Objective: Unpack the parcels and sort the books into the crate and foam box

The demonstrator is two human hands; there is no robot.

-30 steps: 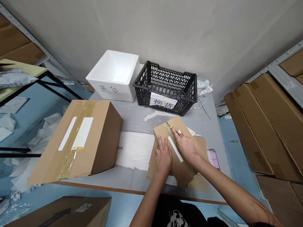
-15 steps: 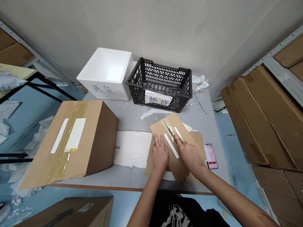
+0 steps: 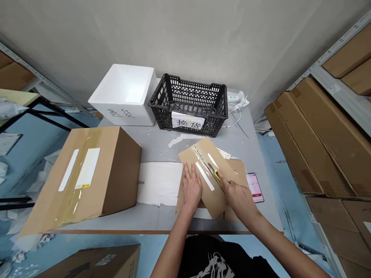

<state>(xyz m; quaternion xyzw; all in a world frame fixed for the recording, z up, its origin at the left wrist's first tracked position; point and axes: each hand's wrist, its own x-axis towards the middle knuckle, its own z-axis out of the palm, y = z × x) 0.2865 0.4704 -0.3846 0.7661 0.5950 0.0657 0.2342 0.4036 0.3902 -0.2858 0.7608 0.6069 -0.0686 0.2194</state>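
My left hand [image 3: 191, 190] lies flat with its fingers spread on the left side of a taped cardboard box [image 3: 216, 206]. Clear tape [image 3: 199, 154] runs along the middle of that box, with a dark slit in it and a white label strip on each side. A yellow-and-black utility knife [image 3: 216, 174] is gripped in my right hand [image 3: 239, 199], its blade toward the tape line. Beneath the box is another flattened piece of cardboard [image 3: 238, 168].
A large taped carton [image 3: 127, 177] stands at the left of the table. Behind are a white foam box [image 3: 127, 114] and a black plastic crate [image 3: 216, 122]. A lit phone [image 3: 255, 188] lies right of the cardboard. Tall cartons [image 3: 315, 146] line the right side.
My right hand has drawn the utility knife back toward me along the tape, and more of its yellow handle shows. My left hand still presses on the box. The camera view has shifted slightly.
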